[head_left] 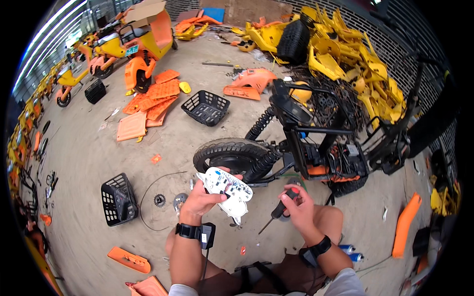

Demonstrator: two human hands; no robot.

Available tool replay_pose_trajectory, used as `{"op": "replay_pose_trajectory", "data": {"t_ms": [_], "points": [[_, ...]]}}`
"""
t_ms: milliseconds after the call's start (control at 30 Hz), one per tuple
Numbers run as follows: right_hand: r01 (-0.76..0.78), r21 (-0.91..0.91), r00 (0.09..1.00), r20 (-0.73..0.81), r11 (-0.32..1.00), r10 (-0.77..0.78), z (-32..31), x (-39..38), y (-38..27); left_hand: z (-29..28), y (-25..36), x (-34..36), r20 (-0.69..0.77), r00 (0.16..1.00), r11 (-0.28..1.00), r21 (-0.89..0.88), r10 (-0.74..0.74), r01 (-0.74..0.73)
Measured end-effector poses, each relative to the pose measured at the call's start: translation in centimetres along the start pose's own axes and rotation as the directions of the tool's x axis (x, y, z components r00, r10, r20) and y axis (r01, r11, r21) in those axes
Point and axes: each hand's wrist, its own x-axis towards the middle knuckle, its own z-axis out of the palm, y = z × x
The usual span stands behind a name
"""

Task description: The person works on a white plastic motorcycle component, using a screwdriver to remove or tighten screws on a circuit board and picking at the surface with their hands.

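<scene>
My left hand [198,201] grips a white plastic housing [236,208] with a circuit board [223,183] facing up, its small parts in view. The thumb presses on the board near a dark piece. In my right hand [301,213] is a screwdriver [279,210] with a red and black handle, its thin shaft slanting down to the left, apart from the housing. Just beyond both hands stands a stripped scooter frame [301,143] with bare wiring, a black spring shock [259,123] and a rear wheel [228,154].
Black baskets [205,107] [118,200] lie on the concrete floor, with orange panels [153,98] farther left. A sprocket [159,200] and a thin cable sit nearby. Yellow body parts [331,54] are heaped at the back right. Blue spray cans [351,252] lie by my right knee.
</scene>
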Motion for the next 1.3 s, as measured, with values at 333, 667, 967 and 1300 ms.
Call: {"op": "replay_pose_trajectory", "data": {"t_ms": [333,667,967,1300], "points": [[-0.035,0.146,0.918,0.396,0.989,-0.026,7.1,5.4,-2.6,-0.5,0.3,0.8,-0.045,0.996,0.993,0.093,0.072,-0.067],[0.416,-0.228,0.869,0.384,0.881,-0.311,8.4,5.9,-1.8,-0.7,0.9,1.9,-0.174,0.983,0.971,0.241,0.055,-0.012],[0.41,-0.166,0.89,0.289,0.897,-0.353,8.5,7.0,-1.6,-0.4,0.2,2.1,-0.183,0.983,0.983,0.184,0.031,0.004],[0.361,-0.181,0.929,0.152,0.915,-0.337,8.5,7.6,-2.1,0.2,-0.2,1.9,-0.155,0.987,0.998,0.035,0.052,-0.047]]}}
